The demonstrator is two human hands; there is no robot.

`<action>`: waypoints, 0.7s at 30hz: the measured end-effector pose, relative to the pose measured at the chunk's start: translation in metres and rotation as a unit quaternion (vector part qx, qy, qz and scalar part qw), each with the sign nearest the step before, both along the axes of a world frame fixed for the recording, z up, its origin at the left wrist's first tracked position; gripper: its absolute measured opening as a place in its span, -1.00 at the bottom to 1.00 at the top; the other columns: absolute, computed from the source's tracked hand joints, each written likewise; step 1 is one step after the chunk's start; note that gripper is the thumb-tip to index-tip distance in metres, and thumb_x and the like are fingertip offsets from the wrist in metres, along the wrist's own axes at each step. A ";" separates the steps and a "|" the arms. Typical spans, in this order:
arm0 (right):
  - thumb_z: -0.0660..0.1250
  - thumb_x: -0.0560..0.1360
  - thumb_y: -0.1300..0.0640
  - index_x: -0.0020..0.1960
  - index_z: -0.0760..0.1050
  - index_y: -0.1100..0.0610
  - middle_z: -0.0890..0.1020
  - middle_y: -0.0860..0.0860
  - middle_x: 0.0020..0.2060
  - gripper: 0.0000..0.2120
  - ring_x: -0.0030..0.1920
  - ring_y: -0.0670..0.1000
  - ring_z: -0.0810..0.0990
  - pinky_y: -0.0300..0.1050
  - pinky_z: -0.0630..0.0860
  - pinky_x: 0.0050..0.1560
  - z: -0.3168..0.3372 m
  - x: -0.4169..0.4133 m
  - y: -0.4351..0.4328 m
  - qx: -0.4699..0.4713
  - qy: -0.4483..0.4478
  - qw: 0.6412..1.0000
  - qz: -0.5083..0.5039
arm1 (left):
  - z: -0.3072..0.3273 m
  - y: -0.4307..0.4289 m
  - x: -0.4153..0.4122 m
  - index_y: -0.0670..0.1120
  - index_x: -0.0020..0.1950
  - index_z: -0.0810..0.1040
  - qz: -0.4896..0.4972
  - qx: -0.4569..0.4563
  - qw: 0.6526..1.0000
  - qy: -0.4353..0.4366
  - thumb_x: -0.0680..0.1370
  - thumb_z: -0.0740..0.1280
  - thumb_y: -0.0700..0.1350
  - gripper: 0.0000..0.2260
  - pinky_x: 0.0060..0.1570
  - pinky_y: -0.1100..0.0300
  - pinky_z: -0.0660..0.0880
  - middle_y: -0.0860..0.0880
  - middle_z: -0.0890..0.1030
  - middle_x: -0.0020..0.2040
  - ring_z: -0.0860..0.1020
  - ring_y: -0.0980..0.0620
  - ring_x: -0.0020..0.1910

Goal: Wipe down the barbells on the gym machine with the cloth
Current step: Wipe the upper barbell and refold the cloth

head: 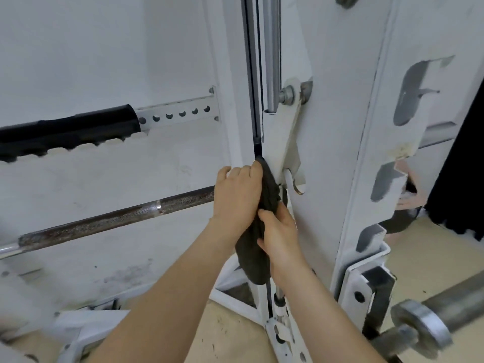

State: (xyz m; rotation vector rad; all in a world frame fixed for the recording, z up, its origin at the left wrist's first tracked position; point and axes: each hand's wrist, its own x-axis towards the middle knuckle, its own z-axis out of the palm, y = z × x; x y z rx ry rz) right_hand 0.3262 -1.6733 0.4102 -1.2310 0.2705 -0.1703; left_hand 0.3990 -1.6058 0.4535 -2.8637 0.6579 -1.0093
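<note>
Both hands held the cloth (250,254) at the barbell (104,221)'s right end, against the white upright (327,163). The left hand (237,196) curled over it while the right hand (280,238) pinched its hanging tail. Wiping seemed underway, and the next move would likely be a firm slide left along the rusty shaft.

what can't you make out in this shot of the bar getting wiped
Head view:
- Barbell, right end: hidden under the left hand and the cloth.
- Its left end: cut off by the picture's left edge.
- How the cloth wraps the barbell: covered by the left hand and right hand.
- Second bar, bottom right: blurred.
</note>
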 end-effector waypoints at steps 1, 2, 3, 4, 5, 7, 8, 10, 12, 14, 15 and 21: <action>0.25 0.49 0.03 0.33 0.41 -0.16 0.61 -0.10 0.15 -0.59 0.16 -0.06 0.56 0.09 0.51 0.22 -0.003 -0.005 0.001 0.013 0.012 1.000 0.013 | -0.002 0.003 0.000 -0.18 0.18 0.51 -0.011 -0.015 1.000 -0.008 0.42 0.26 -0.25 -0.67 0.19 -0.05 0.41 -0.06 0.63 -0.17 0.61 -0.11 -0.12; 0.24 0.53 0.06 0.32 0.41 -0.16 0.59 -0.10 0.16 -0.64 0.17 -0.07 0.54 0.09 0.50 0.22 -0.005 -0.009 0.002 0.039 0.025 0.999 0.024 | -0.003 0.004 -0.003 -0.17 0.21 0.51 -0.019 -0.026 0.999 -0.002 0.41 0.20 -0.25 -0.63 0.30 -0.10 0.33 -0.06 0.64 -0.12 0.61 -0.11 -0.03; 0.24 0.56 0.09 0.33 0.41 -0.13 0.58 -0.08 0.18 -0.65 0.20 -0.06 0.52 0.11 0.49 0.22 -0.006 -0.011 0.001 0.079 0.038 0.995 0.038 | -0.002 0.004 -0.006 -0.16 0.25 0.49 -0.022 -0.028 0.999 0.008 0.41 0.15 -0.24 -0.59 0.38 -0.12 0.23 -0.07 0.64 -0.04 0.58 -0.10 0.09; 0.24 0.57 0.10 0.33 0.44 -0.09 0.58 -0.05 0.21 -0.67 0.23 -0.03 0.50 0.14 0.46 0.25 -0.007 -0.010 -0.001 0.126 0.046 0.990 0.053 | -0.003 0.004 -0.008 -0.15 0.30 0.46 -0.022 -0.024 0.999 0.017 0.42 0.10 -0.22 -0.55 0.42 -0.13 0.14 -0.07 0.64 0.05 0.54 -0.09 0.22; 0.25 0.57 0.09 0.31 0.47 -0.04 0.58 -0.01 0.22 -0.69 0.26 0.00 0.50 0.18 0.41 0.29 -0.006 -0.009 -0.003 0.176 0.048 0.981 0.067 | -0.003 0.004 -0.010 -0.14 0.33 0.45 -0.019 -0.026 0.999 0.019 0.43 0.06 -0.21 -0.52 0.44 -0.13 0.09 -0.06 0.63 0.13 0.48 -0.07 0.31; 0.28 0.56 0.02 0.27 0.52 0.00 0.61 0.04 0.22 -0.70 0.27 0.04 0.51 0.23 0.36 0.34 -0.002 -0.001 -0.010 0.250 0.027 0.964 0.090 | -0.005 0.009 -0.015 -0.13 0.35 0.46 -0.015 -0.036 0.999 0.011 0.45 0.06 -0.19 -0.52 0.44 -0.12 0.11 -0.04 0.61 0.23 0.45 -0.05 0.36; 0.30 0.54 -0.02 0.27 0.53 0.02 0.62 0.05 0.21 -0.68 0.26 0.05 0.53 0.21 0.38 0.33 0.004 0.003 -0.012 0.276 0.008 0.956 0.097 | -0.006 0.012 -0.020 -0.12 0.34 0.48 -0.016 -0.042 0.999 0.010 0.46 0.08 -0.19 -0.53 0.42 -0.10 0.18 -0.04 0.60 0.25 0.47 -0.05 0.34; 0.34 0.52 -0.06 0.25 0.55 0.08 0.66 0.08 0.14 -0.64 0.19 0.07 0.61 0.10 0.49 0.22 0.018 0.013 -0.010 0.299 -0.024 0.949 0.102 | -0.012 0.020 -0.035 -0.11 0.30 0.54 -0.037 -0.066 0.997 0.010 0.46 0.13 -0.18 -0.57 0.29 0.00 0.39 -0.03 0.61 0.24 0.52 -0.03 0.29; 0.38 0.51 0.00 0.17 0.58 0.18 0.69 0.12 0.03 -0.67 0.04 0.08 0.68 -0.01 0.59 0.01 0.031 0.025 -0.001 0.288 -0.022 0.955 0.065 | -0.016 0.032 -0.057 -0.06 0.28 0.57 -0.069 -0.094 0.992 0.039 0.45 0.23 -0.21 -0.59 0.07 0.11 0.55 0.02 0.61 0.24 0.54 0.01 0.28; 0.43 0.48 -0.01 0.15 0.57 0.19 0.70 0.14 -0.03 -0.66 -0.08 0.10 0.70 -0.03 0.62 -0.17 0.036 0.036 0.015 0.264 0.021 0.964 0.011 | -0.013 0.050 -0.075 0.05 0.34 0.51 -0.100 -0.129 0.980 0.113 0.48 0.23 -0.24 -0.54 0.08 0.14 0.55 0.09 0.57 0.29 0.51 0.07 0.30; 0.43 0.47 -0.03 0.18 0.54 0.17 0.69 0.13 -0.01 -0.62 -0.07 0.10 0.69 0.00 0.64 -0.17 0.036 0.041 0.024 0.262 0.028 0.965 -0.003 | -0.005 0.062 -0.082 0.11 0.33 0.51 -0.105 -0.164 0.968 0.158 0.51 0.23 -0.25 -0.56 0.11 0.14 0.53 0.13 0.58 0.27 0.52 0.09 0.26; 0.32 0.52 -0.15 0.31 0.41 0.11 0.63 0.06 0.15 -0.53 0.10 0.09 0.64 0.12 0.57 0.16 0.029 0.053 0.077 0.276 -0.057 0.957 -0.068 | 0.032 0.164 -0.069 0.02 0.24 0.57 0.076 -0.284 0.951 0.094 0.60 0.18 -0.17 -0.72 0.20 0.14 0.40 0.07 0.58 0.25 0.47 0.06 0.24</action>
